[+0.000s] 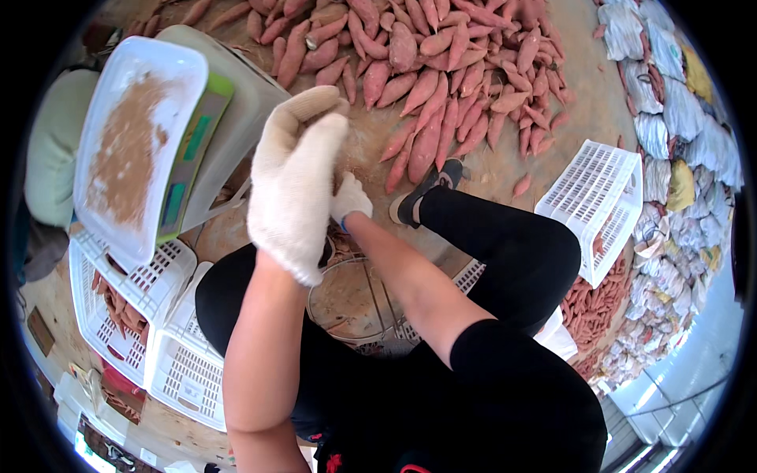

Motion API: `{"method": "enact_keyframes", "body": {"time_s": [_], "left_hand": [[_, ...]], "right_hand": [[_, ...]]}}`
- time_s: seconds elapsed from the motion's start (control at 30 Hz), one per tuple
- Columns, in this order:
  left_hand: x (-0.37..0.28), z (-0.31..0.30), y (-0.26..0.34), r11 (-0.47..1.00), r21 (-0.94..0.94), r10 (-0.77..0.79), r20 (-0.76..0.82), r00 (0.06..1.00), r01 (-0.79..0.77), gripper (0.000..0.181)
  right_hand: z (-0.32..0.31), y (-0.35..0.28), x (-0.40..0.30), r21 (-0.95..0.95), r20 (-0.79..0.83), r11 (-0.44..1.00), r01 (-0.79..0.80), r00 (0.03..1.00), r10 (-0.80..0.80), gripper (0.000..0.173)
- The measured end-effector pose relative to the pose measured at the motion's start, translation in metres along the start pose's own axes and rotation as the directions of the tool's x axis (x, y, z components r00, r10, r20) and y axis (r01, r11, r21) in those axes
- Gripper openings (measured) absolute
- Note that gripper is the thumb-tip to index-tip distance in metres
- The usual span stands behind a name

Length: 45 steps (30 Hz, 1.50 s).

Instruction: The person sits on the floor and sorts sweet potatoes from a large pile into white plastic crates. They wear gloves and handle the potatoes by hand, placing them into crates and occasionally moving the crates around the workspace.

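My left hand, in a cream knitted glove, is raised in front of me with its fingers bent over. Whether anything is inside its curl is hidden. Lower down, my right hand, also gloved, reaches towards the floor between my feet. Its fingertips are partly hidden behind the left glove, so I cannot tell if it grips something. Just beyond both hands spreads a large heap of sweet potatoes. Left of my raised hand stands a scale with a soil-smeared white tray and a green-edged display panel, beside a translucent plastic bin.
White plastic crates stand at my left, one containing sweet potatoes. Another crate sits tipped at right, near more sweet potatoes. Filled sacks line the right side. A person's light sleeve shows at far left.
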<state>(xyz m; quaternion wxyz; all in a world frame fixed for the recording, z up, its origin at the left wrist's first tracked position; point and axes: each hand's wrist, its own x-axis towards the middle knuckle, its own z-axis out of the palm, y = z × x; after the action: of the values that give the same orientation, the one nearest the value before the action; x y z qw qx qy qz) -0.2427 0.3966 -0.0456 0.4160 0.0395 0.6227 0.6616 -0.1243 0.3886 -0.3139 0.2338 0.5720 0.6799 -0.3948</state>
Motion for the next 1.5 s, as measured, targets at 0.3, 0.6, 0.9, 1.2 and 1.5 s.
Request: {"method": "enact_keyframes", "body": {"time_s": [0.3, 0.6, 0.9, 1.2, 1.5], "left_hand": [[0.029, 0.021, 0.002, 0.977, -0.145, -0.15, 0.063, 0.987, 0.158, 0.032], [0.023, 0.015, -0.003, 0.964, -0.208, -0.165, 0.028, 0.986, 0.168, 0.033], [0.023, 0.015, -0.004, 0.962, -0.175, -0.2, 0.066, 0.978, 0.209, 0.03], [0.022, 0.014, -0.002, 0.971, -0.1, -0.213, 0.058, 0.975, 0.218, 0.03], [0.023, 0.017, -0.008, 0.965, -0.106, -0.234, 0.057, 0.971, 0.239, 0.031]], "right_hand": [[0.055, 0.035, 0.092, 0.076, -0.193, 0.972, 0.224, 0.959, -0.206, 0.06], [-0.08, 0.017, 0.069, 0.25, -0.472, 0.955, -0.162, 0.84, 0.266, 0.064], [-0.081, 0.017, 0.061, 0.02, -0.351, 0.977, -0.213, 0.913, 0.206, 0.055], [-0.044, 0.048, 0.055, -0.303, -0.453, 0.953, -0.005, 0.881, -0.139, 0.054], [-0.026, 0.073, 0.02, -0.265, -0.403, 0.962, 0.07, 0.898, -0.176, 0.054]]}}
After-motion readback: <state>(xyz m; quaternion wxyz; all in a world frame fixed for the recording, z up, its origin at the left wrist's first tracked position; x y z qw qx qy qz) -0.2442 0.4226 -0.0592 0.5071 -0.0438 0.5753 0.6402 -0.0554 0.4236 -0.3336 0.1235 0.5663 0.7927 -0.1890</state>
